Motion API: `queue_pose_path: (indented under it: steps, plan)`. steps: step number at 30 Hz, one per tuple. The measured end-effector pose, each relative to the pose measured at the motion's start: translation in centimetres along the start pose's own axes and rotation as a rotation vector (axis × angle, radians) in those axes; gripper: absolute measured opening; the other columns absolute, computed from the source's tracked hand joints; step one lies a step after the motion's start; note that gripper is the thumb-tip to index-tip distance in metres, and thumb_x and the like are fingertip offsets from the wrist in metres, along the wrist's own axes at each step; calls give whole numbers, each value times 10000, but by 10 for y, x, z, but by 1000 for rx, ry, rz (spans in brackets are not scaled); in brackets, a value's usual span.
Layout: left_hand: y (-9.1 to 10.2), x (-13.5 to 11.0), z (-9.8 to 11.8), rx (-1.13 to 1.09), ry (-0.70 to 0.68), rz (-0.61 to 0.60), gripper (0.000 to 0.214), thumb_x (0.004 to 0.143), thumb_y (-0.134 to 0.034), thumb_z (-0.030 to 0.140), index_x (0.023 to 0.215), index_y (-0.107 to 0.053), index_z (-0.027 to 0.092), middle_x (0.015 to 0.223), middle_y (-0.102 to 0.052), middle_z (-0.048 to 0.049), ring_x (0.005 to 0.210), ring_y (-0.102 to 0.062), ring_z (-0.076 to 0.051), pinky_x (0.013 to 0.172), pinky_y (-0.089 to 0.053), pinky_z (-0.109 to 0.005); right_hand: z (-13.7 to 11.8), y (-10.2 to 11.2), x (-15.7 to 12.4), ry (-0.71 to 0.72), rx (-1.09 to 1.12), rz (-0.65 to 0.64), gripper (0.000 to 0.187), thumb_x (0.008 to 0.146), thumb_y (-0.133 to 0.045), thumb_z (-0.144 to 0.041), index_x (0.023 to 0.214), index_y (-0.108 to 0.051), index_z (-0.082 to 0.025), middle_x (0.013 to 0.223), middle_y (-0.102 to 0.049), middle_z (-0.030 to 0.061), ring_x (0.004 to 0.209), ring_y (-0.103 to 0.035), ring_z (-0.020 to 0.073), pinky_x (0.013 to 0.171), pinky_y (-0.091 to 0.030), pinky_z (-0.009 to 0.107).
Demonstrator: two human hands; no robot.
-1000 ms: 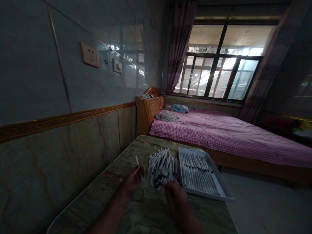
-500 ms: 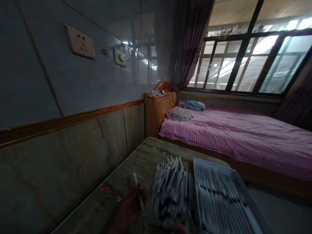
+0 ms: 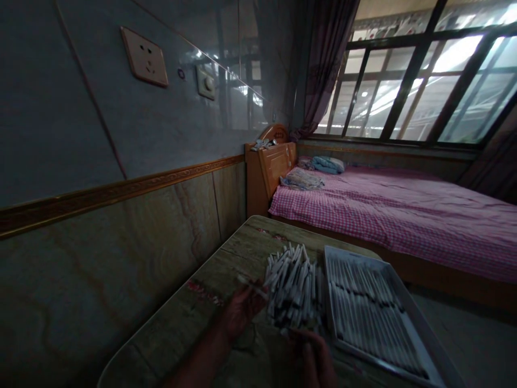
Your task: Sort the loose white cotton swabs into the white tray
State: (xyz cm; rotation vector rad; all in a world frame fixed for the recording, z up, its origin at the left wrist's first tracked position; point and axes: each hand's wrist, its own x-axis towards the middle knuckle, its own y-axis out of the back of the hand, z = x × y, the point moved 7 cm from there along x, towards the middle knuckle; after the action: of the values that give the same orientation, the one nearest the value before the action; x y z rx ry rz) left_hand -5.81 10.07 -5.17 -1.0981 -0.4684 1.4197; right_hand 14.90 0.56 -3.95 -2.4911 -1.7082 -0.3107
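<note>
My left hand (image 3: 242, 311) is closed around one slim white pen-like stick (image 3: 255, 289), tilted beside the pile. A heap of similar white sticks (image 3: 291, 280), some with dark ends, lies on the table just right of that hand. My right hand (image 3: 313, 355) is at the near end of the heap, its fingers bent and drawn together; whether something small is between the fingertips is too dark and blurred to make out. To the right, a shallow white tray (image 3: 416, 318) holds several sticks laid side by side in two rows.
The wood-patterned table (image 3: 230, 253) stands against a tiled wall (image 3: 161, 242). Beyond it is a bed (image 3: 363, 226) with a pink checked sheet and a wooden headboard (image 3: 270, 170). A socket (image 3: 144, 56) and a dial switch (image 3: 205, 82) are on the wall; a curtained window is behind.
My left hand has moved towards the heap, and its stick has tipped from near upright to slanting. More of my right hand shows at the heap's near end. The view has shifted downward.
</note>
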Motion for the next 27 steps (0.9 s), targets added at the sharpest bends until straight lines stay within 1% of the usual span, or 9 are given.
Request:
queue_pose_path:
  steps: [4, 8, 12, 17, 21, 23, 25, 27]
  plan:
    - [-5, -4, -2, 43, -5, -10, 80, 846, -652, 93, 843, -675, 170, 1012, -764, -41, 937, -741, -238, 917, -562, -441, -3, 6, 8, 35, -12, -39, 443, 883, -522, -616, 958, -687, -212, 859, -743, 58, 748, -693, 212, 689, -537, 302]
    - [-6, -5, -9, 59, 28, -36, 67, 832, -667, 114, 856, -660, 176, 1015, -767, -52, 1023, -715, -264, 952, -536, -472, -2, 13, 12, 44, -21, 11, 453, 880, -528, -611, 962, -689, -195, 884, -745, 67, 771, -695, 217, 699, -541, 307]
    - [-8, -5, -12, 91, 43, -71, 71, 827, -680, 155, 878, -656, 197, 1062, -759, -47, 1091, -687, -272, 988, -505, -486, -8, 10, 14, 44, -44, -6, 425, 892, -523, -583, 957, -692, -198, 902, -748, 66, 812, -695, 225, 715, -536, 313]
    - [-13, -6, -9, 56, 21, -64, 114, 804, -702, 139, 866, -626, 196, 1023, -768, -45, 1026, -714, -281, 950, -532, -481, -13, 10, 13, 25, -73, -1, 415, 892, -521, -574, 966, -684, -199, 917, -745, 67, 836, -689, 227, 748, -532, 315]
    - [-19, -11, -10, 133, 15, -77, 117, 804, -704, 141, 876, -623, 185, 1005, -771, -63, 974, -730, -274, 907, -554, -443, -15, 8, 12, 22, -67, -31, 405, 895, -514, -555, 986, -684, -200, 964, -743, 75, 883, -687, 229, 771, -533, 316]
    - [-23, -15, -15, 187, 29, -113, 133, 801, -715, 161, 899, -628, 181, 1023, -768, -79, 937, -739, -271, 874, -566, -429, -15, 5, 12, 20, -88, -61, 390, 896, -512, -535, 992, -691, -202, 978, -741, 74, 881, -689, 225, 773, -536, 317]
    - [-26, -18, -24, 226, 76, -152, 152, 799, -724, 174, 923, -637, 172, 1044, -763, -100, 897, -747, -270, 830, -580, -416, -14, 2, 11, 22, -128, -85, 374, 887, -525, -516, 1013, -694, -206, 1011, -738, 75, 914, -690, 229, 798, -537, 324]
    - [-26, -18, -28, 207, 111, -155, 136, 811, -712, 167, 930, -646, 166, 1032, -766, -101, 871, -751, -256, 799, -588, -389, -14, -2, 11, 34, -160, -106, 371, 878, -543, -492, 1077, -676, -209, 1058, -730, 78, 962, -686, 235, 825, -537, 332]
